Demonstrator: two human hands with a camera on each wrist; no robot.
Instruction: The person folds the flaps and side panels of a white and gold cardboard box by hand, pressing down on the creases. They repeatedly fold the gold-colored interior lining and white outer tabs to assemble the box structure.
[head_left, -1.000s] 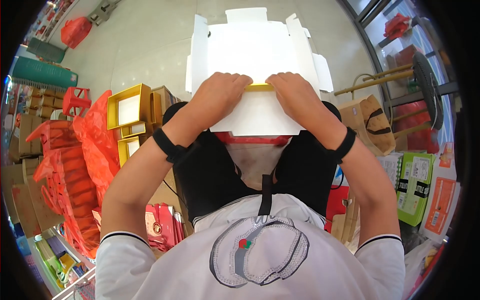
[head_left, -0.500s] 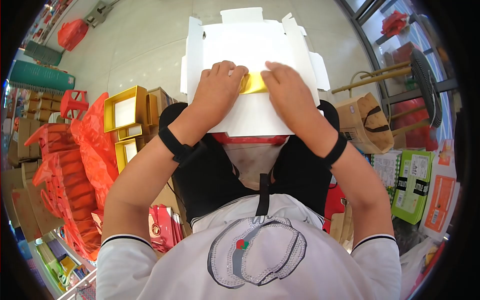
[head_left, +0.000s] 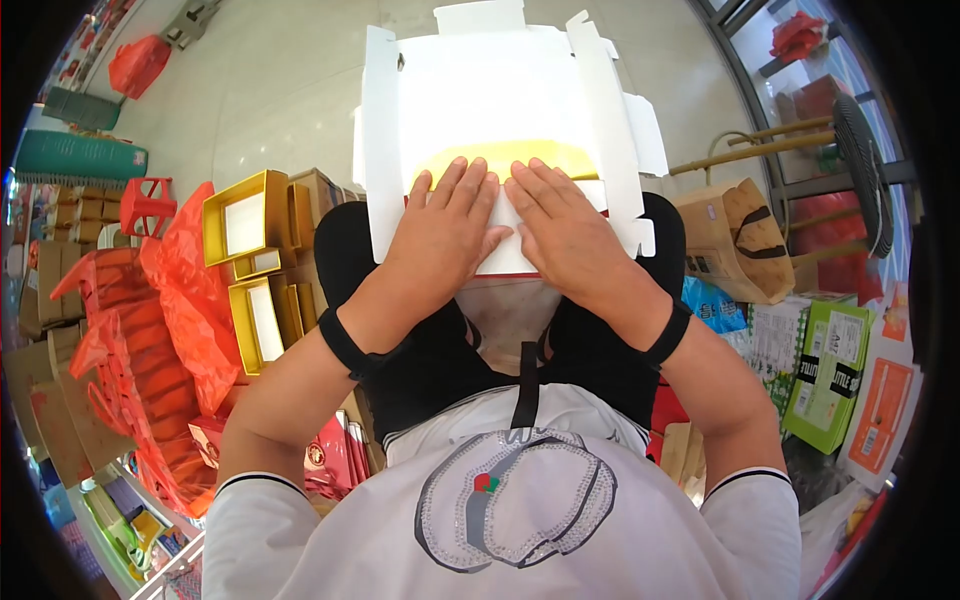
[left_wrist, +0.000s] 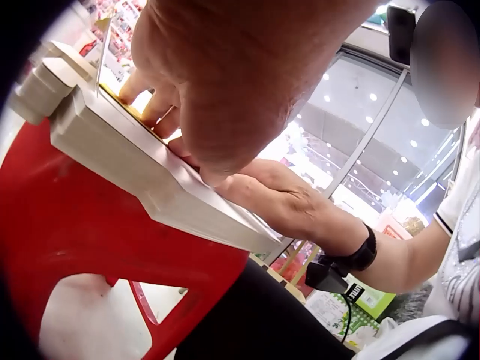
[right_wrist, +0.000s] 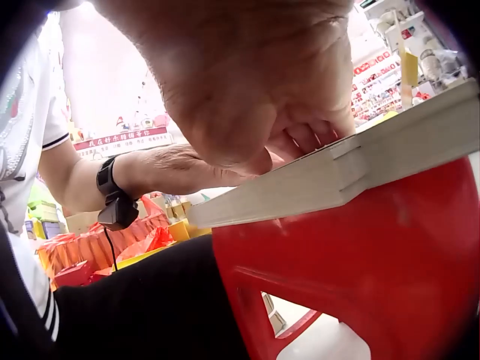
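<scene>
A white cardboard box (head_left: 490, 90) lies unfolded, its side walls and flaps raised, on a red stool (left_wrist: 112, 217) between the person's knees. A yellow sheet (head_left: 510, 155) lies across it just beyond the fingertips. The left hand (head_left: 445, 225) rests flat on the box's near white panel, fingers straight and pointing away. Beside it the right hand (head_left: 565, 220) lies flat in the same way, close to the left. In the left wrist view, the left hand's fingertips touch the yellow edge. The right wrist view shows the right hand (right_wrist: 255, 82) over the box's near edge.
Yellow open boxes (head_left: 245, 225) and red plastic bags (head_left: 185, 290) are on the left. To the right are a brown paper bag (head_left: 735, 240), a green box (head_left: 825, 375) and a stool with a dark round seat (head_left: 860, 175).
The near white panel has been folded over part of the yellow sheet. Both hands have moved from gripping the near edge to lying flat, fingers straightened, on that panel.
</scene>
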